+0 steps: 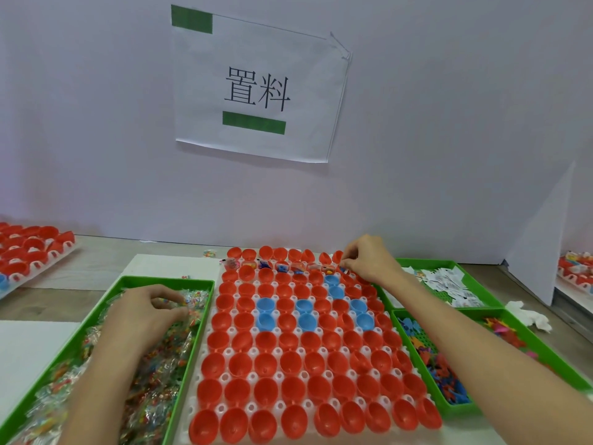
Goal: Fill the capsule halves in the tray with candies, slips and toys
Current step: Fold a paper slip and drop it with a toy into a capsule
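Head view: glossy red and blue capsule halves (pixel 290 361) fill a white tray (pixel 205 374). Right hand (pixel 369 258) pinches a small blue toy (pixel 343 270) at its far rows; left hand (pixel 150 311), fingers curled, touches crinkly candy packets (pixel 154 396), grasp unclear

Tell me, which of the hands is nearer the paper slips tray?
Right. The right hand, pinching a small blue piece, is beside the slips tray; the left hand is in the candy tray, beyond the capsule tray.
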A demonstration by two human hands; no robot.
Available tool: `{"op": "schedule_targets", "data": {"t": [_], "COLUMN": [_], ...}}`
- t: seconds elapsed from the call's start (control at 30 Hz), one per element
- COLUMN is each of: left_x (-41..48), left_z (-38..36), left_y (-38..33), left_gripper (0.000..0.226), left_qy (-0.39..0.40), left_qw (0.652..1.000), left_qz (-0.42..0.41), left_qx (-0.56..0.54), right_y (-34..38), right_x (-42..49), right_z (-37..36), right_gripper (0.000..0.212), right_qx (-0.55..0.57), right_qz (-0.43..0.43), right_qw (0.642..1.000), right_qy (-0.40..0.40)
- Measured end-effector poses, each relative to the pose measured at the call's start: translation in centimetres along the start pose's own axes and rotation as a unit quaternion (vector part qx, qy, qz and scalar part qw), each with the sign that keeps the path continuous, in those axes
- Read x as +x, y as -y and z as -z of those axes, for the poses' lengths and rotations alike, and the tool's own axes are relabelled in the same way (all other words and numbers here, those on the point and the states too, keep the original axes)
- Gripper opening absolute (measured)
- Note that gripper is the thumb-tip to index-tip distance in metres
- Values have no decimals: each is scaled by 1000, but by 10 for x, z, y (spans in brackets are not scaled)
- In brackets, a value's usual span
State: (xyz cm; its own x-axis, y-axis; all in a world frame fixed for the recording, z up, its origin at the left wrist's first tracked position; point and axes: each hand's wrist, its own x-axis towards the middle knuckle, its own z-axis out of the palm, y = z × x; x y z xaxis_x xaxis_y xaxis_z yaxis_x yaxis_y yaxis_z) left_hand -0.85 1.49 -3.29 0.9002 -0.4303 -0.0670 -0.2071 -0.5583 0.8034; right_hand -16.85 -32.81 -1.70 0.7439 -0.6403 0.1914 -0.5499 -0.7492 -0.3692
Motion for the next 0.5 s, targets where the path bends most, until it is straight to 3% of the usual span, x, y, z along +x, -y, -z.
{"op": "schedule_targets", "data": {"t": [0.23,0.37,0.5], "left_x": [2,2,0], "left_z": [-2,-3,-3], "left_y": [3,3,4], "left_gripper": [13,15,19], "left_qy": [-15,-17,-19], "left_qw": [1000,1000,1000], "left_qz": [5,4,2], "left_qx": [-9,-2,-9], "right_y": [-3,-3,-10], "right_x": [-10,-12,-13], "right_z": [-8,-8,11], "right_gripper": [6,17,18], "right_qx": [15,11,98], "right_qz": [-3,-16,-26], "right_qw": [997,998,991], "right_qy": [-73,-66,-82]}}
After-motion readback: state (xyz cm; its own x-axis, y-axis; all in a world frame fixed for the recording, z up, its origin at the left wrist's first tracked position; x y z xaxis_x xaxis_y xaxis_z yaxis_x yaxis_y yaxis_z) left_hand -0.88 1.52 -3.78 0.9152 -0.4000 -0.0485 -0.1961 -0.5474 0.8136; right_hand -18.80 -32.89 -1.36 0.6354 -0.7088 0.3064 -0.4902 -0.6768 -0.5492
